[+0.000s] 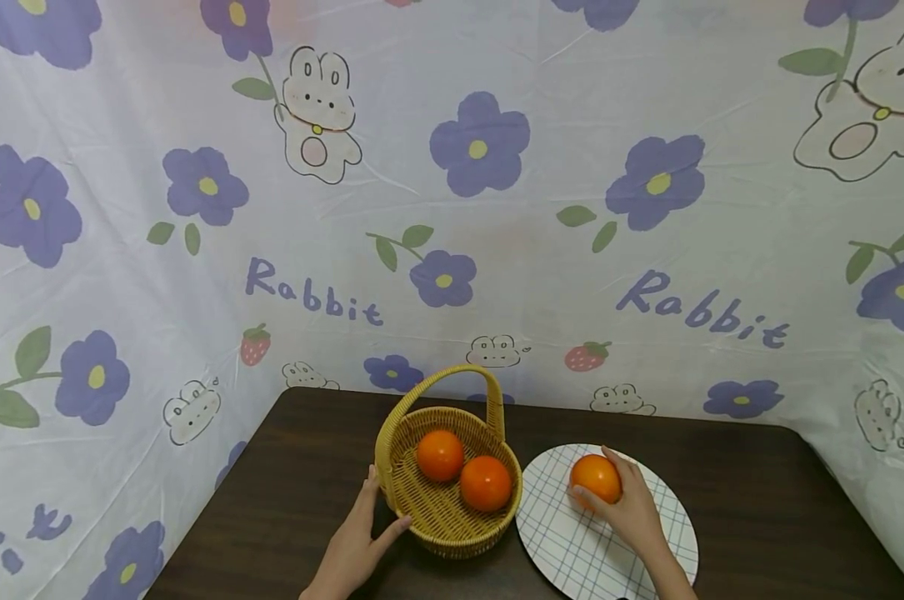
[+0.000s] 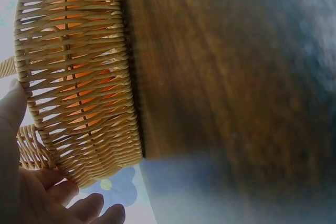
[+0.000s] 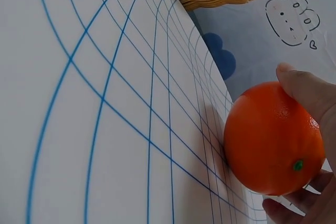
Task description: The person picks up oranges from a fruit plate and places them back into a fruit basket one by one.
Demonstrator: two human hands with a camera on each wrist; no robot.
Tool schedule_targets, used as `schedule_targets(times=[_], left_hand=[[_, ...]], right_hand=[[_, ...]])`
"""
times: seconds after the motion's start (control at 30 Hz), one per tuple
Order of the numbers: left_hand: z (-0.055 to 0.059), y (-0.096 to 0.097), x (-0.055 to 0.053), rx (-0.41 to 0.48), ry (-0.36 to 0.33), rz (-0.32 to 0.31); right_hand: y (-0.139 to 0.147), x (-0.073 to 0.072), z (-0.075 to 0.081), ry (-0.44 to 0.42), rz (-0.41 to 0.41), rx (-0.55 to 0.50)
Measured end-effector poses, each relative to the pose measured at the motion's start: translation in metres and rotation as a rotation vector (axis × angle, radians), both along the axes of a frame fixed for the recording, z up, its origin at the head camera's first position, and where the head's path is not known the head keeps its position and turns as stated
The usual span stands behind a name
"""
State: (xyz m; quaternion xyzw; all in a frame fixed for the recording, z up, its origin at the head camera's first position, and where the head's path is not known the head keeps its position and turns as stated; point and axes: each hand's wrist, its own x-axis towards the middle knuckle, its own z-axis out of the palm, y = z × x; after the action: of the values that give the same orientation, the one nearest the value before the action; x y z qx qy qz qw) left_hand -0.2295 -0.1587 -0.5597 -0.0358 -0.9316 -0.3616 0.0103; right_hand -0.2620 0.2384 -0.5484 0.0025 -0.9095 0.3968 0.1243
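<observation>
A yellow wicker basket (image 1: pixel 452 533) with a tall arched handle holds two oranges, one orange (image 1: pixel 440 455) at the back and another orange (image 1: pixel 486 483) nearer the right wall. My left hand (image 1: pixel 352 542) rests against the basket's left side, thumb and fingers spread apart along the woven wall (image 2: pixel 79 77). Over a round white placemat with blue grid lines (image 1: pixel 564 542), my right hand (image 1: pixel 631 512) grips a third orange (image 1: pixel 596 477) between thumb and fingers. A green stem mark shows on this orange (image 3: pixel 273 140) in the right wrist view. Whether it touches the placemat I cannot tell.
Everything stands on a dark brown wooden table (image 1: pixel 766 500). Behind it and at the sides hangs a white cloth (image 1: pixel 526 242) printed with purple flowers, rabbits and strawberries. The placemat lies just right of the basket.
</observation>
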Motion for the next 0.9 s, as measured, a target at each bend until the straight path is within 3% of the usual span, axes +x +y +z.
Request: schedule_targets(times=[0.33,0.9], left_hand=[[0.001,-0.001,0.0,-0.001,0.008,-0.007],[-0.002,0.0,0.0,0.028,-0.009,-0.004]], right_hand=[[-0.002,0.0,0.002,-0.048,-0.019,-0.012],[-0.018,0.004,0.01,-0.007,-0.006,-0.027]])
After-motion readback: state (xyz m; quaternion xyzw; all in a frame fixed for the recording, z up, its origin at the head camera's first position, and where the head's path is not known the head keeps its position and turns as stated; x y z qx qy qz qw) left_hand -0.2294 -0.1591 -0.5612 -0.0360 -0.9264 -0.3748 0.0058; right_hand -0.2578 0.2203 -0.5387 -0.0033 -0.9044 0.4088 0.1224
